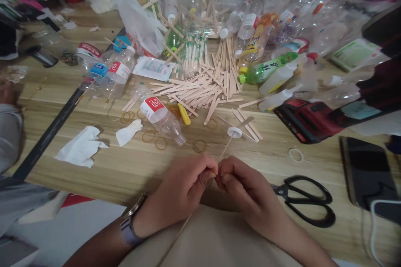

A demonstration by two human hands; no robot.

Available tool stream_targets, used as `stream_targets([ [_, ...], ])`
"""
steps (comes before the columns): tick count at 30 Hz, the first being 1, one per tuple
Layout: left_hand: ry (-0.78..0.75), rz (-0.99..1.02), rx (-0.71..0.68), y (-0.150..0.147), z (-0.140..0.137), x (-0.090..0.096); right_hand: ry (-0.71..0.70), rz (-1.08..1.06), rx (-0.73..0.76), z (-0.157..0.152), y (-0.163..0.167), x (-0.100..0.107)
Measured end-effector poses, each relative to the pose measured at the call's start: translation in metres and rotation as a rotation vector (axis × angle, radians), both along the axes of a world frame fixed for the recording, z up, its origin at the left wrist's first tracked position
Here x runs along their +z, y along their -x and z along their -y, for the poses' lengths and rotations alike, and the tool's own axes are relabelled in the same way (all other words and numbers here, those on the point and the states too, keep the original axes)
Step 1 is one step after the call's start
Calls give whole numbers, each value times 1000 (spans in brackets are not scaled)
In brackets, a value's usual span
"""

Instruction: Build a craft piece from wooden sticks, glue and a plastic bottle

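Both hands meet near the table's front edge, fingertips touching. My left hand (191, 183), with a ring and a wristwatch (133, 221), is closed in a pinch. My right hand (242, 187) is pinched closed against it. A thin tan strand (226, 147), string or thin stick, runs from a white bottle cap (234, 132) into the fingers. It shows again below my left hand, trailing toward my lap. The exact grip is hidden by the fingers. Beside my right hand lie black-handled scissors (305, 200), blades partly covered. Ahead lies a clear bottle (159, 112) with a red-and-white label.
Wooden craft sticks (200, 87) are heaped mid-table, with rubber bands (161, 143) and a yellow cutter-like piece (184, 114) nearer. A red-black power tool (307, 119) and a phone (365, 171) are on the right. Tissue (83, 147) lies left; another person's sleeve (9, 133) shows there.
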State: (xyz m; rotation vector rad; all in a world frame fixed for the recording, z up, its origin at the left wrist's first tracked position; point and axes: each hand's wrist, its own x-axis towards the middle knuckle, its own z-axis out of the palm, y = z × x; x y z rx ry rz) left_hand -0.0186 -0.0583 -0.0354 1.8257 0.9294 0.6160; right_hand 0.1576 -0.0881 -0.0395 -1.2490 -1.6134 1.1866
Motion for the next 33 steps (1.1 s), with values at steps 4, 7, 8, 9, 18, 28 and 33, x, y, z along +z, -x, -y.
stream_targets([
  [4, -84, -81, -10, 0, 1, 2, -24, 94, 17, 2, 1, 1],
  [7, -98, -112, -28, 1, 2, 2, -35, 127, 23, 3, 1, 3],
  [8, -101, -114, -30, 2, 2, 1, -41, 134, 25, 3, 2, 4],
  [9, -106, -114, -31, 2, 3, 1, -46, 144, 25, 3, 2, 5],
  [18, -57, -40, -19, 3, 1, 0, 20, 152, 37, 1, 3, 9],
  [28, 516, 336, 131, 7, -5, -6, 71, -150, -9, 0, -1, 3],
  [33, 622, 435, 208, 6, -4, -10, -2, -149, -94, 1, -5, -2],
])
